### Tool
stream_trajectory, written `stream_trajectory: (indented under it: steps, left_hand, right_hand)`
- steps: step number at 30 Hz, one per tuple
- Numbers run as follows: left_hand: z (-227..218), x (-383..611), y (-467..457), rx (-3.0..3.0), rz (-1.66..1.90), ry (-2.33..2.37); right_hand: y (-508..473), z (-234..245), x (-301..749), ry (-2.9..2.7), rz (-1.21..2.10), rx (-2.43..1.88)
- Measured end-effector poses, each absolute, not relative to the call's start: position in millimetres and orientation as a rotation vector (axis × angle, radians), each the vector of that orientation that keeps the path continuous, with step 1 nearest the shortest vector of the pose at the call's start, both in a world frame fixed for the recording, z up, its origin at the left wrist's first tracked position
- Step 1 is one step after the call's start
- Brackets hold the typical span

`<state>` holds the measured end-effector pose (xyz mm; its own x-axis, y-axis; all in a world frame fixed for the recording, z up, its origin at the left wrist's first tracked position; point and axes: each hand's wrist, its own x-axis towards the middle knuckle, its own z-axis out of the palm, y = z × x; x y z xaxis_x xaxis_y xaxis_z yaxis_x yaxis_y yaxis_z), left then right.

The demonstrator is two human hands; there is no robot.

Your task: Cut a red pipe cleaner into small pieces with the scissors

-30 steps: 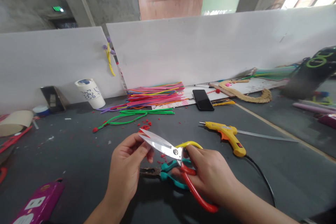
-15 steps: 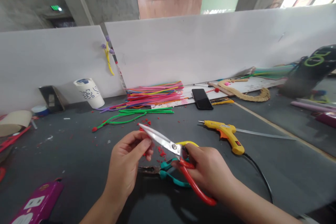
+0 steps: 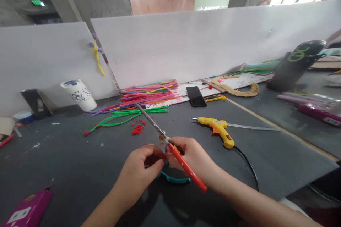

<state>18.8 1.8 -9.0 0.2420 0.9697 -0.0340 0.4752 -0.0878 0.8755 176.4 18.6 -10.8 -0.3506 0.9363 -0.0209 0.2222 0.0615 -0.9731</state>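
Observation:
My right hand (image 3: 193, 156) grips a pair of scissors (image 3: 172, 145) with red handles, its blades closed together and pointing away to the upper left. The thumb and fingers of my left hand (image 3: 145, 166) are pinched, close against my right fingertips; whatever they hold is hidden. Beneath both hands lie teal-handled pliers (image 3: 176, 179), mostly covered. Small red clippings (image 3: 137, 129) are piled beyond my left hand, with loose bits scattered around. Green pipe cleaners (image 3: 128, 114), one tipped with a red ball (image 3: 86, 133), rest farther back.
A yellow glue gun (image 3: 217, 129) with a cord lies to the right. Toward the partition (image 3: 165, 49) are a bundle of coloured pipe cleaners (image 3: 149, 94), a phone (image 3: 196, 96), a white cup (image 3: 80, 95) and a dark bottle (image 3: 297, 65). A purple power strip (image 3: 28, 207) sits front left.
The scissors have turned edge-on and their blades have swung more upright. My left hand has moved right and nearer, meeting my right fingertips. The camera view has shifted rightward.

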Motion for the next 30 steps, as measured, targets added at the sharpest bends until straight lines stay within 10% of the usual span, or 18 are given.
stream_trajectory:
  steps: [22, 30]
  left_hand:
    - [-8.4, 15.9, 7.5, 1.563, 0.788, 1.204]
    - [-25.1, -43.0, 60.2, 2.044, 0.742, 2.048]
  right_hand:
    - [17.7, -12.9, 174.7, -1.641, 1.406, -1.22]
    - [26.9, -10.9, 180.7, -1.519, 1.401, -1.315]
